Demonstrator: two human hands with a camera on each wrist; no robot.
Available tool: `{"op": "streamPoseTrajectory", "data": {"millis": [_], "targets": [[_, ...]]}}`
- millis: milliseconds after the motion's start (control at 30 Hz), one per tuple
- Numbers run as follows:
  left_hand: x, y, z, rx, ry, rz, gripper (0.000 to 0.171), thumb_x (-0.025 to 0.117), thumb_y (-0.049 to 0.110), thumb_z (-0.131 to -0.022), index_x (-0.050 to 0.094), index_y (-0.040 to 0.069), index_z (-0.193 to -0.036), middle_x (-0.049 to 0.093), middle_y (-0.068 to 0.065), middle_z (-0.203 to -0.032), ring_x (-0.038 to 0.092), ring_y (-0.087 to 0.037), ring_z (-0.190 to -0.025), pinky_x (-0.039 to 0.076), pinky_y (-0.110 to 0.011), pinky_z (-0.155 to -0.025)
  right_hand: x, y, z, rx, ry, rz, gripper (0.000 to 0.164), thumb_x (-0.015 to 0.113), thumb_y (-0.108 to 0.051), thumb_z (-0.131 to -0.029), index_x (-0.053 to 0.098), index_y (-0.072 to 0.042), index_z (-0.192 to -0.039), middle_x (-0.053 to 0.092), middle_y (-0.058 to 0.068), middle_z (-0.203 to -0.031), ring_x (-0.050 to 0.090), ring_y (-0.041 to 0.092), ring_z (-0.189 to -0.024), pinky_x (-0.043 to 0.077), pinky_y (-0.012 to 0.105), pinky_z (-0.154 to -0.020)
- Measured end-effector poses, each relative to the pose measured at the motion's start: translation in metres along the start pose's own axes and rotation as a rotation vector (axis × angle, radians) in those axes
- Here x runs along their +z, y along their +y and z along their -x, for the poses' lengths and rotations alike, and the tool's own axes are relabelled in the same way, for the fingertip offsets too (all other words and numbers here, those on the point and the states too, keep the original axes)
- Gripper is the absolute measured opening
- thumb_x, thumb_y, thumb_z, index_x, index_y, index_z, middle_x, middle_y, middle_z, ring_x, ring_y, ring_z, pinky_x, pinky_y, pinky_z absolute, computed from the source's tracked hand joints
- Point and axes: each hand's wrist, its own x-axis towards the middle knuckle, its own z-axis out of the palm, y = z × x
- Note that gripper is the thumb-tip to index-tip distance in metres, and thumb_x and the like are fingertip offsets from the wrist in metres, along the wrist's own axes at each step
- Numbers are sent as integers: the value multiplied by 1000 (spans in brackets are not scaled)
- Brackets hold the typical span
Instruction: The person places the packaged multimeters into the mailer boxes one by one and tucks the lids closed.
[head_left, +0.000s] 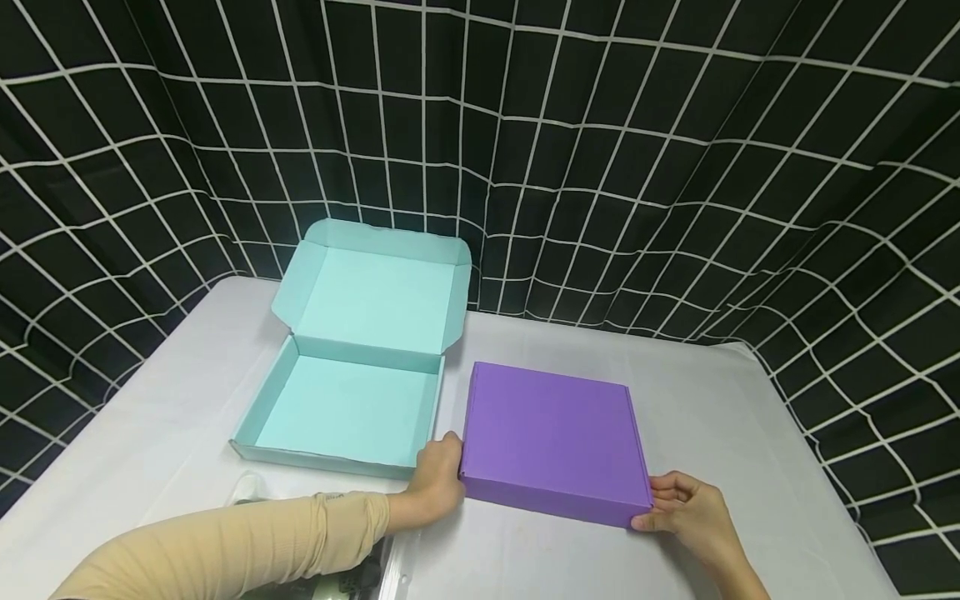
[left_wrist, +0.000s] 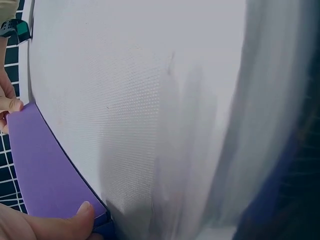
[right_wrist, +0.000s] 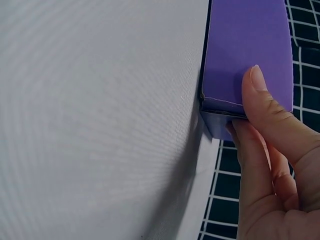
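A closed purple cardboard box [head_left: 555, 442] lies flat on the white table, right of the middle in the head view. My left hand [head_left: 437, 483] holds its near left corner, the thumb [left_wrist: 86, 212] on the front wall in the left wrist view. At the near right corner my right hand [head_left: 693, 512] pinches the box, with the thumb [right_wrist: 260, 92] on the front wall and the other fingers against the side. Left of it stands a light teal box [head_left: 345, 408], its lid [head_left: 378, 296] raised and its inside bare. My left hand is beside the teal box's near right corner.
Partly hidden under the left sleeve [head_left: 247, 537], a clear container [head_left: 393, 567] with dark and pale items sits at the table's near edge. A white object [head_left: 247, 486] pokes out behind the forearm. Black cloth [head_left: 600, 167] with a white grid hangs around the table [head_left: 697, 400].
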Motion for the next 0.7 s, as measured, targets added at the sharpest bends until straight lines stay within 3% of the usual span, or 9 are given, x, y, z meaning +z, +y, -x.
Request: {"op": "streamPoseTrajectory", "data": {"millis": [300, 700], "targets": [[1, 3, 0, -47, -1, -27, 31, 54, -24, -56, 50, -3, -79, 57, -16, -68, 62, -36, -67, 56, -46, -64, 1, -2, 4, 26, 44, 103, 50, 87, 13, -53, 64, 15, -97, 70, 10, -79, 68, 6, -71, 57, 21, -65], [5, 4, -2, -65, 22, -72, 31, 56, -23, -57, 49, -2, -78, 58, -18, -67, 63, -40, -67, 57, -47, -63, 2, -2, 8, 29, 69, 137, 51, 88, 9, -56, 64, 16, -100, 71, 12, -81, 68, 5, -70, 56, 20, -66]]}}
